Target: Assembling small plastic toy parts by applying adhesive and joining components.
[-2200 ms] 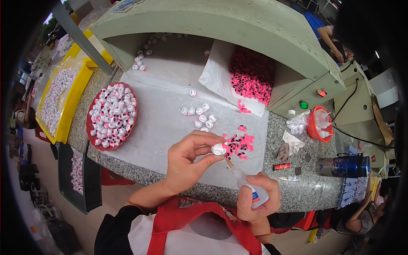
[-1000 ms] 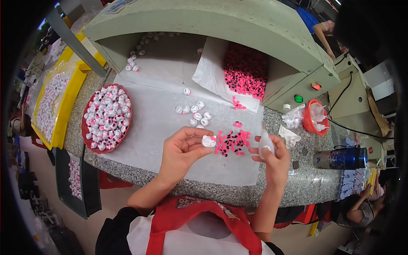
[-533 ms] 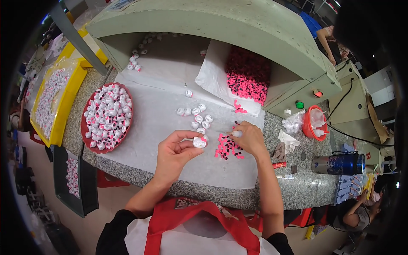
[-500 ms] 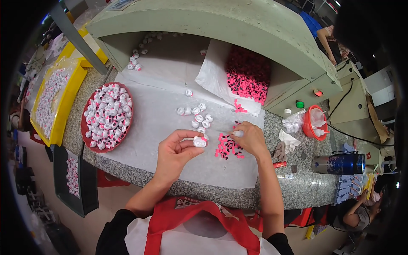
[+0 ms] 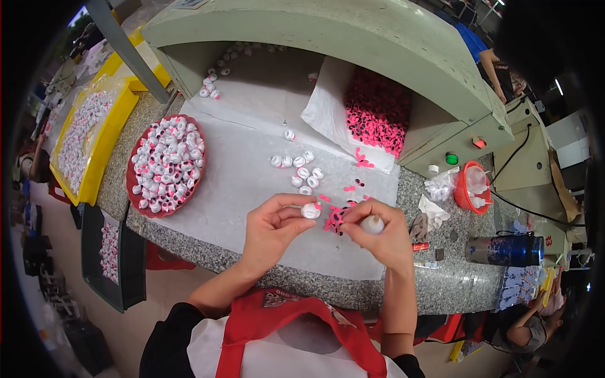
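Observation:
Between the thumb and fingers of my left hand (image 5: 271, 230) is a small white round piece (image 5: 311, 210) with dark lines and a touch of pink. My right hand (image 5: 389, 234) is curled around a small whitish squeeze bottle (image 5: 372, 224), its end turned up. The thumb and fingertips of that hand are pinched at the edge of a pile of flat pink and black pieces (image 5: 336, 215); whether they hold one is too small to tell. Several loose white round pieces (image 5: 303, 172) lie on the white paper (image 5: 233, 176) beyond my hands.
A red bowl (image 5: 132, 193) heaped with white-and-pink pieces stands at left, near a yellow tray (image 5: 104, 154). Ahead, a grey-green metal hood (image 5: 302, 31) covers more pieces. An orange-red basket (image 5: 462, 196) and blue tumbler (image 5: 517, 250) are at right; a dark bin (image 5: 132, 277) sits lower left.
My right hand has drawn nearer and turned, so the bottle's end now faces up. The white piece in my left hand has been turned. The whole view has shifted slightly.

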A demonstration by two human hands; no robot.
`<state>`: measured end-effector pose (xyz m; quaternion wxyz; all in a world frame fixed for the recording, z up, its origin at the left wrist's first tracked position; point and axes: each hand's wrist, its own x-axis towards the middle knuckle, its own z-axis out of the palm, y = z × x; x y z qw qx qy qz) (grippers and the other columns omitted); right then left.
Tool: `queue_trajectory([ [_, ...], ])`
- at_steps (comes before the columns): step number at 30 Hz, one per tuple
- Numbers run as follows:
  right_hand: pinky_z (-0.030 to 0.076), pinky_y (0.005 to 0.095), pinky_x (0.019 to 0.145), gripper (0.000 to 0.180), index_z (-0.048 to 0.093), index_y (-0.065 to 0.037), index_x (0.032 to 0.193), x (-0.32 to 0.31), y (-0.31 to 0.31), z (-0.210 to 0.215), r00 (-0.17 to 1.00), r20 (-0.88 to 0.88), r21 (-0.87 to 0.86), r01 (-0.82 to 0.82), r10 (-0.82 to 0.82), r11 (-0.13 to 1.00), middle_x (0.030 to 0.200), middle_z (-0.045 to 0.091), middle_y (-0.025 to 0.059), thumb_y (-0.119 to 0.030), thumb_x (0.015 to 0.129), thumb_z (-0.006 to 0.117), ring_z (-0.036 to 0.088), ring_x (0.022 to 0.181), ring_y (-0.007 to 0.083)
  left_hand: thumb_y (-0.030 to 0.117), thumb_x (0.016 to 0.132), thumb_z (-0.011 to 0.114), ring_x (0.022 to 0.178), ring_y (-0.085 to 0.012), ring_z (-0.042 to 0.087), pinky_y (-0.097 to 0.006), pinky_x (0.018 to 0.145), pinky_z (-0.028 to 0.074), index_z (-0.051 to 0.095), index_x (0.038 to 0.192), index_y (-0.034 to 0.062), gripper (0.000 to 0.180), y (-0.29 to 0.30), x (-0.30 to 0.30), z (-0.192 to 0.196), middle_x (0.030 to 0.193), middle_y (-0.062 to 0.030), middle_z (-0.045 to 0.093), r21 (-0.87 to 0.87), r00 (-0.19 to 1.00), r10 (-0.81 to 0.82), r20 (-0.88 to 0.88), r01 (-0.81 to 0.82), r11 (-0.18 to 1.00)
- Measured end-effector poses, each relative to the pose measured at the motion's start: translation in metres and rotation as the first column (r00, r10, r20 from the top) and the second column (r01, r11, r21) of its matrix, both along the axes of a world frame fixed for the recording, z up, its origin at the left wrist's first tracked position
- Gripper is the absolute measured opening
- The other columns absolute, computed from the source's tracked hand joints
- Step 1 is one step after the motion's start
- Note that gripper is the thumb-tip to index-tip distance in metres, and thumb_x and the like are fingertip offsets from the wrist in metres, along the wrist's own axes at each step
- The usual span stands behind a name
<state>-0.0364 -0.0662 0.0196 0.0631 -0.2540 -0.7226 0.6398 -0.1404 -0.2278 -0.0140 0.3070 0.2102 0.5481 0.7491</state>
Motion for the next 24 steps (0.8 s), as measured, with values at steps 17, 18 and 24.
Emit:
queue_trajectory([
  [17, 0.042, 0.0203, 0.059, 0.014, 0.062, 0.0, 0.076, 0.008, -0.041, 0.011, 0.944, -0.301, 0.198, 0.201, -0.135, 0.959, 0.072, 0.06, 0.0036, 0.005, 0.065, 0.069, 0.054, 0.066, 0.0077, -0.011, 0.077, 0.054, 0.099, -0.024, 0.055, -0.032, 0.083, 0.047, 0.054, 0.101, -0.0058, 0.025, 0.004, 0.012, 0.014, 0.109, -0.0214, 0.052, 0.194, 0.99, -0.126, -0.065, 0.137, 0.971],
  [18, 0.042, 0.0203, 0.059, 0.014, 0.062, 0.0, 0.076, 0.009, -0.041, 0.009, 0.944, -0.301, 0.197, 0.202, -0.137, 0.959, 0.072, 0.06, 0.0036, 0.005, 0.065, 0.069, 0.054, 0.066, 0.0077, -0.011, 0.077, 0.054, 0.099, -0.024, 0.055, -0.032, 0.083, 0.047, 0.054, 0.101, -0.0058, 0.025, 0.005, 0.013, 0.014, 0.109, -0.0214, 0.052, 0.193, 0.99, -0.128, -0.066, 0.138, 0.971],
  [24, 0.041, 0.0206, 0.056, 0.017, 0.063, 0.001, 0.077, 0.016, -0.041, 0.008, 0.927, -0.356, 0.274, 0.224, -0.118, 0.935, 0.072, 0.059, 0.0055, 0.006, 0.063, 0.07, 0.054, 0.063, 0.0102, -0.013, 0.077, 0.053, 0.099, -0.023, 0.054, -0.031, 0.086, 0.048, 0.056, 0.099, -0.0062, 0.024, 0.007, 0.022, 0.012, 0.107, -0.0173, 0.052, 0.226, 0.983, -0.099, -0.153, 0.132, 0.965],
])
